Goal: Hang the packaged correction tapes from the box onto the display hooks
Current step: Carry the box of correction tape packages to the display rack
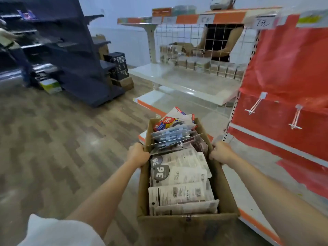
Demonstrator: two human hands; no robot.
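Note:
A long brown cardboard box [186, 228] hangs in front of me, carried off the floor. My left hand [137, 154] grips its left wall and my right hand [221, 152] grips its right wall, both near the far end. Inside lie several packaged correction tapes [179, 172], most back-side up with barcodes and a "36" badge; some blister packs at the far end stand tilted. Two white display hooks [255, 105] [296, 118] stick out of the red panel [287, 71] to my right, both bare.
White shelves with orange edges [181, 82] and a wire grid back stand ahead; another person's arms show behind the grid. Dark shelving [71, 50] and black crates stand at the left on the wood-pattern floor. A person stands at the far left.

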